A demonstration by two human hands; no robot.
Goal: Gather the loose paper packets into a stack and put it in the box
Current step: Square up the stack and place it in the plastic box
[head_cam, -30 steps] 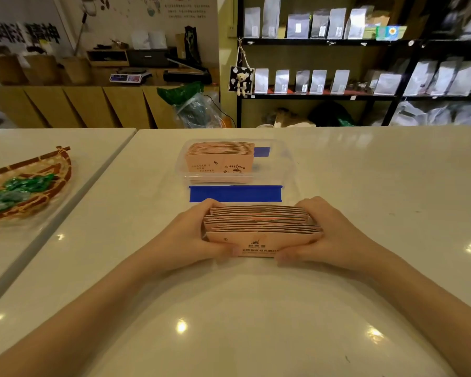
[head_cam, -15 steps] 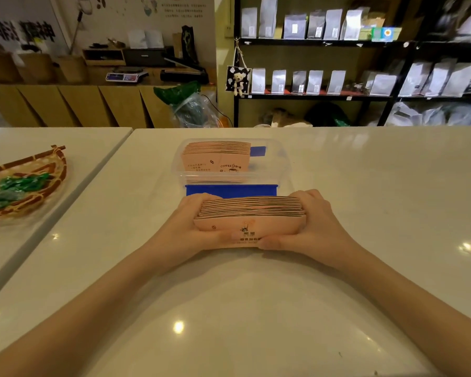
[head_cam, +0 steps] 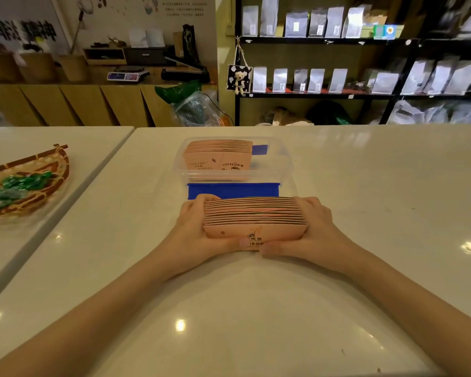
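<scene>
A stack of pink paper packets stands on edge, squeezed between both hands. My left hand grips its left end and my right hand grips its right end, thumbs meeting along the front face. The stack sits just in front of a blue strip on the white table. Behind that strip stands a clear plastic box with another row of pink packets filling its left part.
A woven basket with green wrapped items lies on the neighbouring table at left, across a gap. Black shelves with pouches and a wooden counter stand beyond the table's far edge.
Both hands have carried the squared stack forward and slightly up, from the open table toward the blue strip and the box. The fanned packets are now pressed tighter together.
</scene>
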